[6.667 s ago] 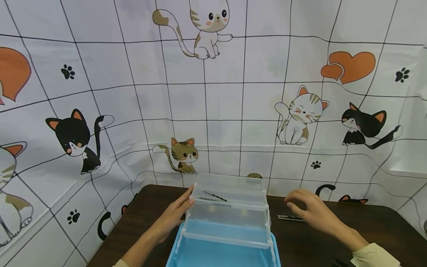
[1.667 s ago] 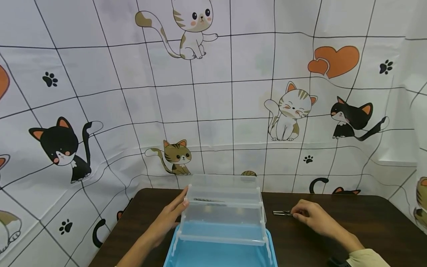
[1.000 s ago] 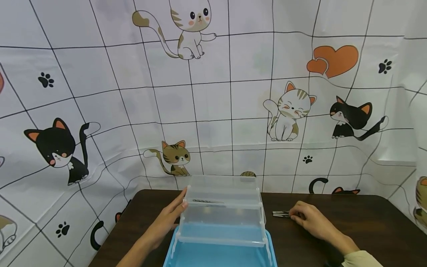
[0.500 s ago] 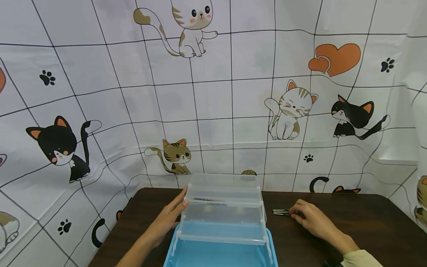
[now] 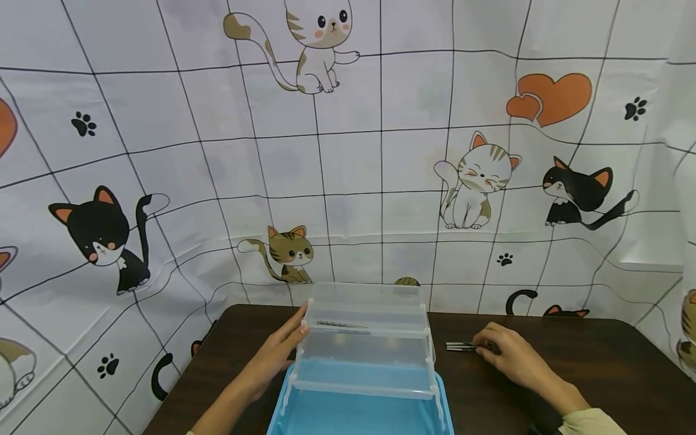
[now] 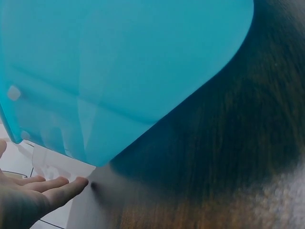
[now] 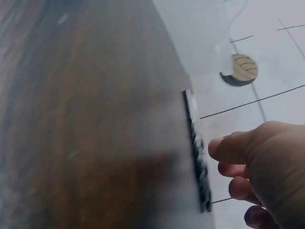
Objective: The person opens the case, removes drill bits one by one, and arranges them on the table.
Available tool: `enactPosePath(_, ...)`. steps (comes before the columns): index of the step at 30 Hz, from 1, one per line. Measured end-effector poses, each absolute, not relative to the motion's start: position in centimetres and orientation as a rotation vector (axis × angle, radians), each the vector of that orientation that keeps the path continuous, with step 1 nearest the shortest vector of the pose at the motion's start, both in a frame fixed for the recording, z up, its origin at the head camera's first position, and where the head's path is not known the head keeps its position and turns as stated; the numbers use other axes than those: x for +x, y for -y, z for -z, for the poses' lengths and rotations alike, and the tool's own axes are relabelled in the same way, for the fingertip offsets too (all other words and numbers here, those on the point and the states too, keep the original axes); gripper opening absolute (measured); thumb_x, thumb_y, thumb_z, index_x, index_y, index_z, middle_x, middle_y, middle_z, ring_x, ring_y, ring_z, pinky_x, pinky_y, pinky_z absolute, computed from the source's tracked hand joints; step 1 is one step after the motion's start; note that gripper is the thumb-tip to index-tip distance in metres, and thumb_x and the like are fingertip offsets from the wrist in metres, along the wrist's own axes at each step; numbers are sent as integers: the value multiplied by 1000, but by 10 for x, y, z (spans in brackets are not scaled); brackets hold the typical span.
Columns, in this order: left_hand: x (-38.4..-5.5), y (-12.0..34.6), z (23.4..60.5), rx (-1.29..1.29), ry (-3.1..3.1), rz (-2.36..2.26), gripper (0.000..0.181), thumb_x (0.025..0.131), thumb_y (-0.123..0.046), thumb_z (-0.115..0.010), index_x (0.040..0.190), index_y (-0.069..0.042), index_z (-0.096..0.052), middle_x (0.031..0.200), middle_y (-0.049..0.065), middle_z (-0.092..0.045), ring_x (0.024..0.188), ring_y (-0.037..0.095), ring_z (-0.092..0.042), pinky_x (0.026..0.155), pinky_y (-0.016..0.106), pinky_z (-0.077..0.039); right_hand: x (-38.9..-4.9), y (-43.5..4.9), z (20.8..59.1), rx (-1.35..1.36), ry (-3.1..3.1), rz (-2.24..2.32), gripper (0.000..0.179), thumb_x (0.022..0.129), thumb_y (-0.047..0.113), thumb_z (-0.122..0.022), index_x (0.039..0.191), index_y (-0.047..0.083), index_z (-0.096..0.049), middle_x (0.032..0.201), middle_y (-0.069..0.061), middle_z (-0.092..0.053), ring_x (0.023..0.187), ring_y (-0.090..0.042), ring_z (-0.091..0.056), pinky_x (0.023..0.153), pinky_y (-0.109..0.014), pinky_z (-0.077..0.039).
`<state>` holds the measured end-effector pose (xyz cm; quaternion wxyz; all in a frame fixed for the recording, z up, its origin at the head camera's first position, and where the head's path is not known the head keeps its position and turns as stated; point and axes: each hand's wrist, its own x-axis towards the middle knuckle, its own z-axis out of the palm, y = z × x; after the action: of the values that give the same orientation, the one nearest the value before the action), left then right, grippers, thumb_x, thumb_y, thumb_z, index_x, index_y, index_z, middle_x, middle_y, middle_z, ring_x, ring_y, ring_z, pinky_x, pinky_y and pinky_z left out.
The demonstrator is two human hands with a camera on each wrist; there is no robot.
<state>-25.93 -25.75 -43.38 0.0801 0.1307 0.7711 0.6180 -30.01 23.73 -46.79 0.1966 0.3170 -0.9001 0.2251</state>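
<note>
A box with a blue base point(image 5: 359, 417) and clear stepped upper trays point(image 5: 364, 356) stands at the front middle of the table. A thin drill bit point(image 5: 339, 325) shows through the clear plastic. My left hand point(image 5: 274, 353) rests along the box's left side with fairly straight fingers; its wrist view shows those fingers point(image 6: 64, 191) beside the blue wall. To the right of the box, my right hand point(image 5: 505, 353) pinches at a thicker drill bit point(image 5: 459, 346) on the table. Its shank points left from under the curled fingers. The right wrist view shows its fluted length close to the thumb.
The dark wooden table point(image 5: 576, 350) runs back to a white wall sheet point(image 5: 380, 157) printed with cats and grid lines. A dark item lies near the right sleeve point(image 5: 589, 423), partly hidden at the bottom edge.
Since the oldest frame, my right hand has come down onto the drill bit by the box. Inside the clear plastic, two crossed bits showed then; one line shows now. My left hand stays put.
</note>
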Motion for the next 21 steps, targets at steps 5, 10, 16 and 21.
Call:
enactPosePath(5, -260, 256, 434, 395, -2308, -1847, 51, 95, -51, -41, 140, -56, -18, 149, -12, -7, 134, 30, -20, 88, 67, -31, -296, -233, 454, 909, 2521, -708, 13, 82, 14, -72, 93, 20, -68, 87, 15, -54, 68, -2, -47, 56, -23, -44)
enactPosePath(10, -260, 256, 434, 396, -2310, -1846, 51, 95, -51, -41, 140, -56, -18, 149, -12, -7, 133, 31, -20, 88, 66, -31, -290, -223, 439, 882, 2543, -740, 14, 84, 19, -71, 93, 28, -65, 84, 17, -54, 65, -3, -46, 54, -21, -42)
enactPosePath(16, -258, 258, 435, 398, -2307, -1851, 50, 95, -51, -41, 140, -55, -19, 149, -9, -8, 133, 32, -20, 88, 67, -31, -280, -206, 417, 906, 2498, -679, 16, 85, 23, -70, 96, 33, -64, 89, 17, -55, 71, -1, -48, 59, -25, -45)
enactPosePath(21, -259, 259, 435, 412, -2300, -1857, 50, 96, -50, -41, 140, -55, -18, 150, -9, -7, 134, 32, -17, 88, 68, -30, -271, -191, 394, 971, 2427, -650, 17, 86, 22, -68, 99, 32, -64, 95, 16, -56, 75, 0, -49, 61, -26, -46)
